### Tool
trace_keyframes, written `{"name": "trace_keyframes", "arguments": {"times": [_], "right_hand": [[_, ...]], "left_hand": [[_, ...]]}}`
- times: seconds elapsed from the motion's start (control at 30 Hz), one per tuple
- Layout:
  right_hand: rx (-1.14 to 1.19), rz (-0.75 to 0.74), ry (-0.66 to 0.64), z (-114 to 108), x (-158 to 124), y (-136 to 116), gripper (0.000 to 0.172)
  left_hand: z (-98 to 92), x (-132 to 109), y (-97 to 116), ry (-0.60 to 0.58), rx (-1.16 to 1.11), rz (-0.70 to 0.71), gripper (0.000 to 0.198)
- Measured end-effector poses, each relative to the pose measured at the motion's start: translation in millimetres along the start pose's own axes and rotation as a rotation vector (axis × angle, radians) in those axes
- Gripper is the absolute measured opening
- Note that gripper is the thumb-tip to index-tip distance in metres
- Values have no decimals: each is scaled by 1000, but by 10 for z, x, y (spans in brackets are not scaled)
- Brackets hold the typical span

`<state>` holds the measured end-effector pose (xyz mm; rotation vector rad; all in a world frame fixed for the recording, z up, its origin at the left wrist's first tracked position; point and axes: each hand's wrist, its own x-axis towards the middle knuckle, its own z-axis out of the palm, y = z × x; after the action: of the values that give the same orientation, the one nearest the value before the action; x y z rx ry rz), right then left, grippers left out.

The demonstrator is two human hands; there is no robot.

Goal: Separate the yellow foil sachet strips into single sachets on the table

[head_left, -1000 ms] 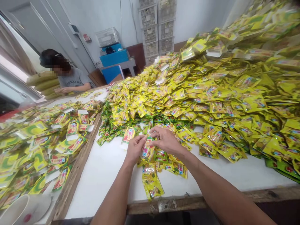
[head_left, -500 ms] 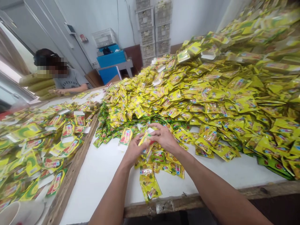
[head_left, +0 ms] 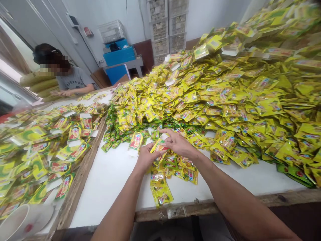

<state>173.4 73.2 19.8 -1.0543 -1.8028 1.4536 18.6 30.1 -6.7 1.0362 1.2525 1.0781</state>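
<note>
Both hands meet over the white table [head_left: 87,187], around a small yellow printed box [head_left: 157,146]. My left hand [head_left: 146,154] grips its lower left side, thumb on the front. At the upper right end, by a white flap, the fingers of my right hand [head_left: 177,142] pinch the same box; whether the flap is open or tucked is hidden. A similar box [head_left: 135,142] with a white flap lies just left of my hands. Beneath them are loose yellow sachets [head_left: 160,194] and a few green ones, reaching toward the table's front edge.
A tall heap of yellow sachets [head_left: 213,100] covers the back and right. Left of a wooden divider [head_left: 82,174] lie many printed boxes [head_left: 37,157] and a white cup [head_left: 25,221]. Another person [head_left: 72,82] sits at the far left, near stacked sacks.
The box between my hands has turned so more of its printed front shows, and less of the white flap is seen. The view has shifted slightly.
</note>
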Motion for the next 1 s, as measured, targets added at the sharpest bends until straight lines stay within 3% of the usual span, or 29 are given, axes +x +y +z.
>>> {"name": "trace_keyframes", "arguments": {"times": [0.1, 0.2, 0.3, 0.37, 0.47, 0.53, 0.6, 0.67, 0.73, 0.83, 0.9, 1.0], "right_hand": [[57, -65, 100, -39, 12, -23, 50], [-46, -130, 238, -153, -12, -61, 30], [-263, -60, 4, -231, -77, -68, 21], [-454, -21, -176, -206, -120, -47, 29], [-740, -32, -264, -90, -157, -22, 42], [-825, -50, -278, -28, -161, -28, 27], [-845, -63, -277, -6, -153, -40, 6], [-848, -49, -235, -10, -133, -37, 16], [-825, -15, -164, -24, -103, -12, 23], [-697, 55, -32, -48, -43, 29, 33], [-576, 104, 100, -76, -4, 39, 33], [-351, 136, 314, -135, 44, 41, 26]], "left_hand": [[-29, 13, 42, 54, 21, 14, 38], [-212, 29, 155, 145, 93, 51, 40], [-653, 10, 432, 317, 232, 74, 45], [-1079, -39, 723, 546, 443, 98, 43], [-1731, -155, 1226, 1029, 881, 39, 36], [-2010, -222, 1489, 1309, 1035, 15, 54], [-2055, -245, 1597, 1443, 1113, 56, 73], [-1854, -204, 1514, 1359, 1149, 53, 72], [-1480, -99, 1275, 1031, 1157, -41, 55], [-886, 120, 808, 660, 1253, -58, 62], [-636, 244, 546, 529, 1310, -61, 71], [-562, 308, 320, 461, 1239, -100, 70]]}}
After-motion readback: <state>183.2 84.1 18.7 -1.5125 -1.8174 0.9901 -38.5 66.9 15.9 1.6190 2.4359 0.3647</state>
